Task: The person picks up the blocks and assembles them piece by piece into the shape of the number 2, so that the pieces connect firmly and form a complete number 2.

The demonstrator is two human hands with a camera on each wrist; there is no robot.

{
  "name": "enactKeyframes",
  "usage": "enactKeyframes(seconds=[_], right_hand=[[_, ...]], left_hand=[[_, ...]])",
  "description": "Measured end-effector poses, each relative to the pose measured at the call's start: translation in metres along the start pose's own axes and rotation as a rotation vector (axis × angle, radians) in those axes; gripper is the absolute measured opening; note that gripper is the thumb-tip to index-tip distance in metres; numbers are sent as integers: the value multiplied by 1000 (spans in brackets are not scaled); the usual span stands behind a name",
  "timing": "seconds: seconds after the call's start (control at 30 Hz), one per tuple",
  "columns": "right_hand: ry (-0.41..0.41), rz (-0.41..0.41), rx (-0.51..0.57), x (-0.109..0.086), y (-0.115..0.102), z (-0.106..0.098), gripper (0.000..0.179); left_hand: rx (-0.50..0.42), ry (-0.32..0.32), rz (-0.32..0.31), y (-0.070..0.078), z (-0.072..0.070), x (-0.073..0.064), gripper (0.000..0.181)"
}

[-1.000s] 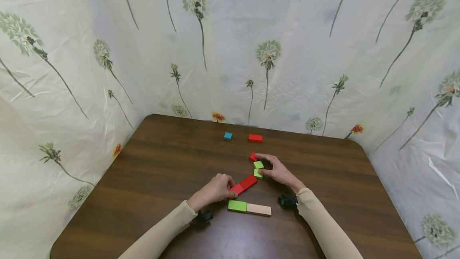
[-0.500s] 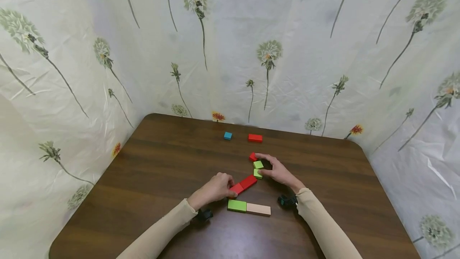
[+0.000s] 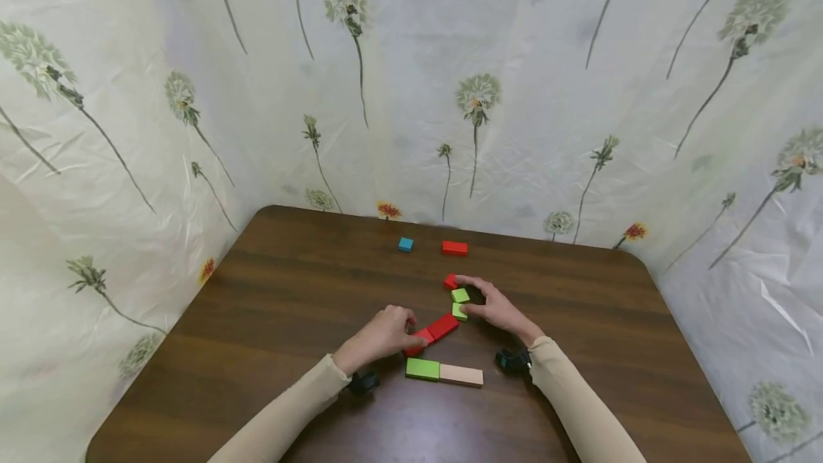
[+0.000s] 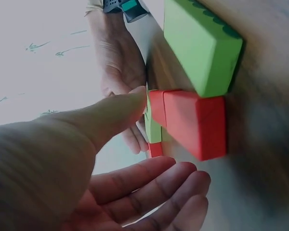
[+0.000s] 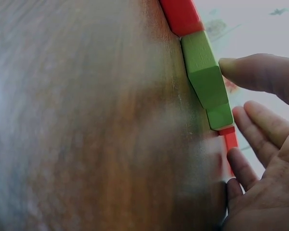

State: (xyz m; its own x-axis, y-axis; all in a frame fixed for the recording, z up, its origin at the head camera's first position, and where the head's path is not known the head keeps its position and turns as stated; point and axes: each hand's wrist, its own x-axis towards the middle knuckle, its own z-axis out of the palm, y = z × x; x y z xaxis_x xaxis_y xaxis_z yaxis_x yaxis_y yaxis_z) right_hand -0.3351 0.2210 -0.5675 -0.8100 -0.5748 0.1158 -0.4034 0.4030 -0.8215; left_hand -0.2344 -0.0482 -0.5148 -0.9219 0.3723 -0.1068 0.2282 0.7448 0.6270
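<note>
My left hand [image 3: 379, 335] hovers over the near end of two red blocks [image 3: 444, 327] laid end to end. In the left wrist view its thumb and fingers are spread apart around the nearer red block [image 4: 185, 120], without a visible grip. My right hand [image 3: 503, 308] is beside a short chain: a light green block [image 3: 459, 312], a second light green block [image 3: 459, 296] and a small red block [image 3: 451, 281]. Its thumb touches the nearer green block, and its forefinger reaches the small red one. The right wrist view shows these fingers loosely extended.
A green block [image 3: 422, 369] and a plain wooden block [image 3: 461, 376] lie end to end nearer me. Farther back are a small blue block [image 3: 406, 244] and a red block [image 3: 455, 249]. The brown table [image 3: 289, 291] meets a flower-printed curtain [image 3: 411, 91].
My left fingers have loosened and lifted slightly off the nearer red block, so more of its near end shows. The right hand stays in place.
</note>
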Motion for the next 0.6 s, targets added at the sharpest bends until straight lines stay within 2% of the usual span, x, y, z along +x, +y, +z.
enactKeyframes(seconds=[0.13,0.3,0.43,0.6], right_hand=[[-8,10,-18,0,1,-1,62],[-13,27,-28,-2,3,-1,63],[-10,21,-26,-1,4,-1,63],[-12,18,-4,-1,4,-1,63]], left_hand=[[-16,-6,4,0,-5,2,43],[-15,22,33,1,-16,9,40],[-8,51,35,3,-31,22,34],[7,62,36,3,-51,45,29]])
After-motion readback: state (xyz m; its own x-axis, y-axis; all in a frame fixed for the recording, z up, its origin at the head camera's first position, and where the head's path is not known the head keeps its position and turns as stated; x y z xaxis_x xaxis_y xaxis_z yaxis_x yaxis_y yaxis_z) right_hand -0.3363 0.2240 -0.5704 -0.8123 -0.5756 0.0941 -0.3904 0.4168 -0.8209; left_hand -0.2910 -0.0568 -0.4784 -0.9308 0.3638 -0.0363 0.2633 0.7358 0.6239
